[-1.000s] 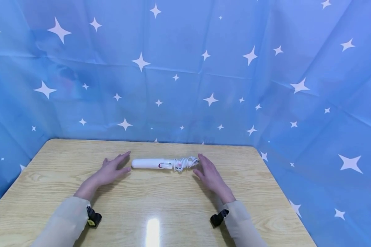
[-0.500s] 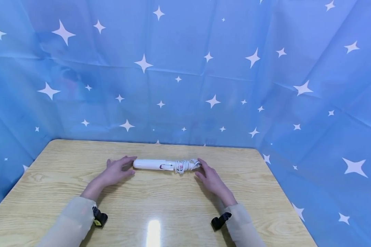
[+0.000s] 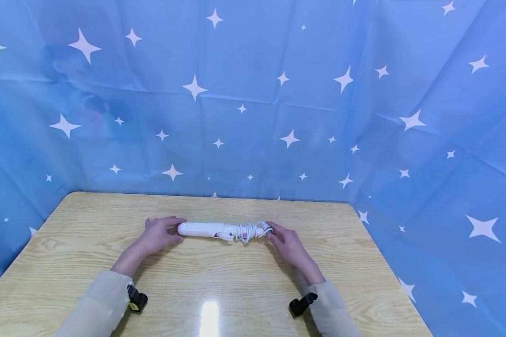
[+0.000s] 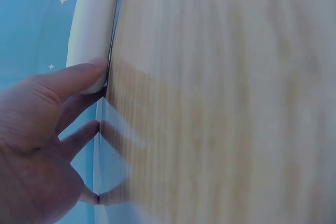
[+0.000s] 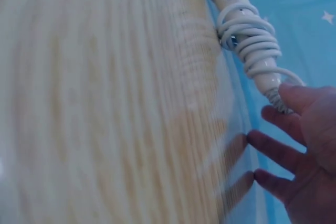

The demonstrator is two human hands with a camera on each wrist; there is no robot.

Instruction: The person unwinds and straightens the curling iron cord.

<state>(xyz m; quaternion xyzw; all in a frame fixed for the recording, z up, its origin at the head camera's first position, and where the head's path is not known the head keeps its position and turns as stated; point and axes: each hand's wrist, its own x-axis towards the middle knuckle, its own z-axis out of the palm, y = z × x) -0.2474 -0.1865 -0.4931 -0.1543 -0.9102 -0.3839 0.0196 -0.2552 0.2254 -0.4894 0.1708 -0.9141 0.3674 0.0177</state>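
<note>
1. Blue cloth [image 3: 253,47] printed with white stars [image 3: 195,88] hangs behind and beside the desk [image 3: 244,276], whose pale wood carries a bright patch of glare [image 3: 209,318] near the front.
2. From my end of the feed, the white wand [image 3: 200,229], which I take for a hair-styling tool, lies crosswise toward the desk's far edge, between the two hands. Its smooth, rounded end is at the left; the cord [image 3: 245,233] is wound in loops round its right-hand part.
3. On the left grip [image 3: 159,234] I read a narrow pinch: thumb and forefinger sit on either side of the rounded end, while other fingertips reach down to the desk in the left wrist view.
4. On the right grip [image 3: 291,245] I read much the same: thumb and forefinger close about the wand's tail, where the cord comes out, with two lower fingertips against the desk.
5. As for progress, I judge the reach for the wand done, since both ends are taken.
6. Lifting or shifting it looks undone to me: I see no clear gap underneath, though I cannot tell whether its full length bears on the desk. The cord is wound up, so no unwinding is done either.
</note>
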